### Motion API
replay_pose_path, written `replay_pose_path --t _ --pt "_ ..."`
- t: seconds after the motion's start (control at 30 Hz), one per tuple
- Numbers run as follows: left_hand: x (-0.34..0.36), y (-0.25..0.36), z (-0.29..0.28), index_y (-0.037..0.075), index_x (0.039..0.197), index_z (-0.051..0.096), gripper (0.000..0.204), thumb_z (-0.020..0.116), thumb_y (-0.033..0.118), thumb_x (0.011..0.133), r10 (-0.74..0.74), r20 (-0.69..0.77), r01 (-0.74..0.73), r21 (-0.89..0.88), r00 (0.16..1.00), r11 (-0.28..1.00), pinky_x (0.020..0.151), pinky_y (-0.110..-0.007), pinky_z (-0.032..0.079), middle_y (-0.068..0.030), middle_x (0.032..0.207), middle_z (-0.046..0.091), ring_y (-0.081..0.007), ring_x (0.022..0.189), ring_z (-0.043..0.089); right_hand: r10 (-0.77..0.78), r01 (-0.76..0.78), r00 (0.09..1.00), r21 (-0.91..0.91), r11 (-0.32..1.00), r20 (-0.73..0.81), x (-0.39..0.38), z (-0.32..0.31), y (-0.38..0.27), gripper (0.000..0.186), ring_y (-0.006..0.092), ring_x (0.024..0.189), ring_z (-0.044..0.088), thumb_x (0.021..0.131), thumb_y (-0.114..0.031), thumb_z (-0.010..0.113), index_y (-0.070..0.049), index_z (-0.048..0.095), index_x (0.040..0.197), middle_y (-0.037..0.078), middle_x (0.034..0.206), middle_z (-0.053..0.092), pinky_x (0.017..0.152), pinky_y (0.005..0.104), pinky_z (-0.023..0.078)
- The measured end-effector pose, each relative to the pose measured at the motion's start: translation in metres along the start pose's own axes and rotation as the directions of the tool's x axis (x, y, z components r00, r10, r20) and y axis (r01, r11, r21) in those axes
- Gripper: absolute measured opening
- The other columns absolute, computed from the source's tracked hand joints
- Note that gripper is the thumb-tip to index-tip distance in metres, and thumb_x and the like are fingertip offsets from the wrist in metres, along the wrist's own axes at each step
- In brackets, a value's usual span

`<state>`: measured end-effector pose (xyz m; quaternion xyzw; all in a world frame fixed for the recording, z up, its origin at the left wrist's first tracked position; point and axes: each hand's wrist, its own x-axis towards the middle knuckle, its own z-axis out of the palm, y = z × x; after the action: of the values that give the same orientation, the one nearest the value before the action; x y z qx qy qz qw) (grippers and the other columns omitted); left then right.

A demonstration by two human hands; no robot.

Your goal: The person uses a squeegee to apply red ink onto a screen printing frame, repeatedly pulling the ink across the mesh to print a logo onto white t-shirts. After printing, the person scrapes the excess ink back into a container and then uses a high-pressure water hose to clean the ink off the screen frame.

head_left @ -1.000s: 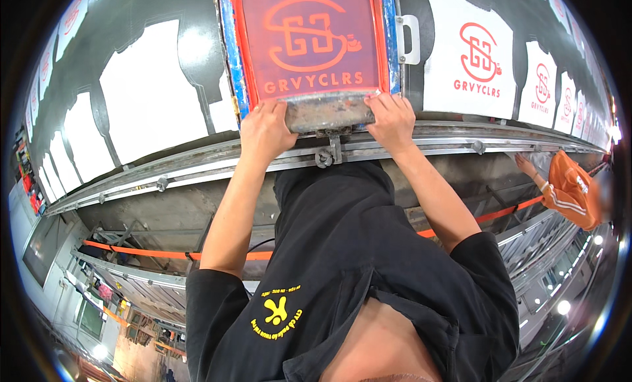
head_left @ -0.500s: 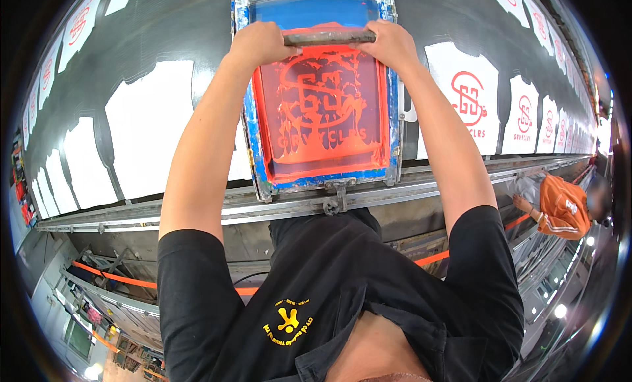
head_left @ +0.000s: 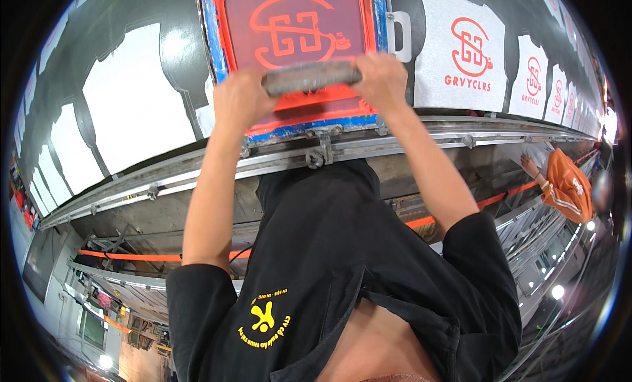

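Note:
My left hand point(head_left: 243, 100) and my right hand point(head_left: 382, 80) grip the two ends of a squeegee point(head_left: 311, 79), fingers wrapped round it. The squeegee lies across the near part of a screen printing frame point(head_left: 213, 27), which has blue, paint-smeared edges. Red ink point(head_left: 296, 104) is gathered below the squeegee at the near end. Beyond it, the mesh point(head_left: 240, 20) is wiped thin and a red line design shows clearly. The squeegee's lower edge is hidden.
Printed white shirt pieces point(head_left: 454, 85) lie on the dark table to the right; blank white ones point(head_left: 125, 99) lie to the left. A metal rail point(head_left: 421, 139) runs along the table's near edge. At far right a person in an orange top point(head_left: 566, 188) stands by the rail.
Both hands have drawn the squeegee toward me, from the far end of the frame to its near end. The thick red ink over the design has been swept down with it.

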<state>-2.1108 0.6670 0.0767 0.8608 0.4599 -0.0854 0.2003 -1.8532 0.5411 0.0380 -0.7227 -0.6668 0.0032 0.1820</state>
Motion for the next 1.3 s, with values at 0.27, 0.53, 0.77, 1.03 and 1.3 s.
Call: replay_pose_path --t 0.27,0.53,0.77,1.03,1.3 --pt "-0.090 0.004 0.037 0.004 0.102 0.072 0.048 0.089 0.028 0.064 0.045 -0.157 -0.057 -0.076 0.987 0.995 0.086 -0.045 0.056 -0.0144 0.099 0.071 -0.0351 0.097 0.069 -0.090 0.035 0.991 0.448 0.894 0.103 -0.049 -0.037 -0.023 0.040 0.0301 0.100 0.063 0.072 -0.034 0.087 -0.008 0.072 0.098 0.009 0.098 0.067 0.089 0.0407 0.048" --pt "-0.071 0.044 0.044 0.008 0.105 0.073 0.037 0.078 0.014 0.069 0.264 -0.165 -0.276 -0.059 0.950 0.959 0.088 -0.048 0.053 -0.0105 0.100 0.071 -0.0334 0.103 0.068 0.648 -0.570 0.741 0.679 0.463 0.180 0.041 0.054 0.162 0.057 0.0265 0.104 0.068 0.093 -0.033 0.075 0.007 0.061 0.132 0.020 0.122 0.069 0.092 0.0376 0.053" --pt "-0.125 -0.017 0.040 0.009 0.111 0.073 0.043 0.079 0.013 0.068 0.274 -0.479 -0.416 -0.219 0.834 0.883 0.088 -0.041 0.054 -0.0074 0.105 0.073 -0.0289 0.103 0.069 0.644 -0.444 0.763 0.674 0.590 -0.061 0.080 -0.013 0.033 0.049 0.0249 0.107 0.068 0.093 -0.030 0.073 0.004 0.065 0.129 0.019 0.121 0.071 0.096 0.0351 0.050" --pt "-0.137 -0.211 -0.037 0.013 0.098 0.069 0.030 0.080 0.029 0.075 0.335 -0.309 -0.346 0.021 0.890 0.938 0.076 -0.042 0.056 -0.0056 0.087 0.067 -0.0284 0.088 0.069 0.636 -0.429 0.770 0.689 0.584 -0.060 0.131 0.066 -0.162 0.041 0.0208 0.099 0.068 0.096 -0.025 0.069 0.000 0.066 0.128 0.017 0.112 0.072 0.092 0.0337 0.051" --pt "-0.117 -0.352 -0.078 0.008 0.092 0.069 0.044 0.078 0.049 0.082 0.326 0.076 -0.315 -0.123 0.942 0.941 0.073 -0.049 0.055 -0.0117 0.086 0.073 -0.0348 0.087 0.071 0.701 -0.407 0.712 0.833 0.374 0.033 0.142 0.167 -0.275 0.033 0.0143 0.092 0.065 0.098 -0.019 0.067 0.001 0.068 0.124 0.010 0.108 0.072 0.084 0.0309 0.052"
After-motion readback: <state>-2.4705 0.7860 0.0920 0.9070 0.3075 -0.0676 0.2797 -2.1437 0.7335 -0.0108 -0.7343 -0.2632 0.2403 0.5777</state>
